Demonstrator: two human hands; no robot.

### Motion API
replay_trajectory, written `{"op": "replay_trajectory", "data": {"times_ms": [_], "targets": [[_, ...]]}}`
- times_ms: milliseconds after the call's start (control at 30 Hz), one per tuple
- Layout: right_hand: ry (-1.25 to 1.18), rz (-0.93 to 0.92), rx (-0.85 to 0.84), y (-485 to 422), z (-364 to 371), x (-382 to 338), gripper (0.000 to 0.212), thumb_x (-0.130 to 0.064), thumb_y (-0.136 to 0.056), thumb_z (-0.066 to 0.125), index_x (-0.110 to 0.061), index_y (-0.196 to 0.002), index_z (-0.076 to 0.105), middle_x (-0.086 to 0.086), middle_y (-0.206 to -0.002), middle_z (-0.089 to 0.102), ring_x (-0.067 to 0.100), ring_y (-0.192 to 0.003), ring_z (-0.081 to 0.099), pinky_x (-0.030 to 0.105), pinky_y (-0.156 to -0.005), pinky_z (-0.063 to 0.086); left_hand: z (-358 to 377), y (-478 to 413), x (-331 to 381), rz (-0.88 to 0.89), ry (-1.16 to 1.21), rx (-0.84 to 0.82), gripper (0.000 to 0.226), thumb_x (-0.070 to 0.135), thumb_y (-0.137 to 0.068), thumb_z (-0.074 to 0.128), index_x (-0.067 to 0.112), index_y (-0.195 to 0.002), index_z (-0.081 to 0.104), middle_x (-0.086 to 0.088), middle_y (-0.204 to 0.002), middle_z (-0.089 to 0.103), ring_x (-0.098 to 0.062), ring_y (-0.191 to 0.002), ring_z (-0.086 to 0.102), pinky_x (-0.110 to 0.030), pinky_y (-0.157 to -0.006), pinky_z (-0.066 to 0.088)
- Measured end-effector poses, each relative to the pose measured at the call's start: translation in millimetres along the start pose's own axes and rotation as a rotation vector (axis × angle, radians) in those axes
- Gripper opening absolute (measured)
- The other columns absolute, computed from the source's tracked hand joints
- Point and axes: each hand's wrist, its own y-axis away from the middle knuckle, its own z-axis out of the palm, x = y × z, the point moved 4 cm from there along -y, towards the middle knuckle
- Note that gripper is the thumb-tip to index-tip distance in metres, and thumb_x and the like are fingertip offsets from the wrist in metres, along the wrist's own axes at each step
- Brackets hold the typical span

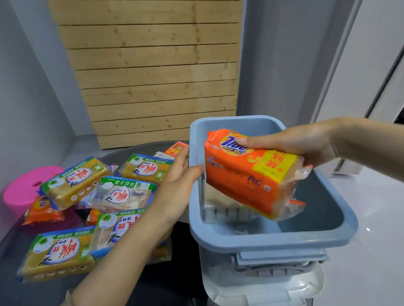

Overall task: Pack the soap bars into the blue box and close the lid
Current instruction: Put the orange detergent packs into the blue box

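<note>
The blue box stands open at the table's right edge, and I look down into it. My right hand grips an orange soap pack and holds it tilted over the box's opening. Another wrapped soap bar lies low inside the box by its left wall. My left hand rests on the box's left rim, thumb over the edge. Several green-and-blue wrapped soap bars and orange ones lie in a heap on the dark table to the left. The white lid sits under the box's near side.
A pink round lid or tub sits at the far left of the dark round table. A wooden slat panel leans on the wall behind. White glossy floor lies to the right of the box.
</note>
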Motion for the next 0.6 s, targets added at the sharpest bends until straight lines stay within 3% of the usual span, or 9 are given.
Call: {"op": "replay_trajectory", "data": {"times_ms": [67,133,200,300,400,600], "targets": [[0.125,0.066,-0.100,2,4,1,0.049,-0.050,-0.090,0.039,-0.014,-0.074,0.068,0.001,-0.054,0.070,0.007,-0.042,0.064,0.016,-0.038,0.048,0,-3,0,-0.004,0.018,0.009,0.037,0.007,-0.095,0.042,0.033,-0.120,0.051,0.013,-0.100,0.067,0.001,-0.075,0.065,-0.011,-0.064,0.052],[0.234,0.126,-0.226,-6,17,9,0.044,-0.045,-0.090,0.043,-0.012,-0.077,0.070,0.000,-0.058,0.072,0.006,-0.045,0.065,0.016,-0.041,0.049,1,-3,0,-0.010,0.012,0.020,0.038,0.007,-0.095,0.042,0.036,-0.119,0.049,0.015,-0.098,0.065,0.008,-0.064,0.064,-0.009,-0.057,0.051],[0.311,0.154,-0.311,-21,28,22,0.039,-0.046,-0.086,0.051,-0.013,-0.096,0.067,-0.002,-0.074,0.075,0.006,-0.058,0.069,0.018,-0.052,0.054,2,-5,-2,-0.009,0.001,0.034,0.039,0.008,-0.096,0.041,0.038,-0.119,0.046,0.021,-0.098,0.062,0.013,-0.063,0.062,-0.006,-0.058,0.050],[0.369,0.157,-0.348,-44,41,37,0.030,-0.043,-0.092,0.050,-0.018,-0.093,0.065,-0.005,-0.073,0.073,0.003,-0.055,0.067,0.017,-0.051,0.055,1,-5,-3,-0.014,0.007,0.038,0.039,0.007,-0.096,0.041,0.037,-0.121,0.045,0.024,-0.098,0.059,0.017,-0.063,0.061,-0.005,-0.061,0.049],[0.337,0.136,-0.401,-57,48,46,0.022,-0.036,-0.094,0.050,-0.020,-0.098,0.065,-0.007,-0.083,0.071,0.003,-0.068,0.068,0.023,-0.076,0.057,1,-3,-4,-0.014,-0.002,0.038,0.041,0.008,-0.096,0.041,0.037,-0.125,0.044,0.026,-0.099,0.058,0.018,-0.065,0.061,-0.003,-0.060,0.049],[0.368,0.086,-0.342,-55,50,42,0.030,-0.036,-0.094,0.049,-0.014,-0.110,0.063,-0.004,-0.087,0.068,0.004,-0.069,0.066,0.020,-0.076,0.055,1,-2,-3,-0.011,0.030,0.055,0.044,0.012,-0.096,0.042,0.034,-0.135,0.043,0.025,-0.102,0.060,0.014,-0.072,0.063,-0.006,-0.064,0.050]]}}
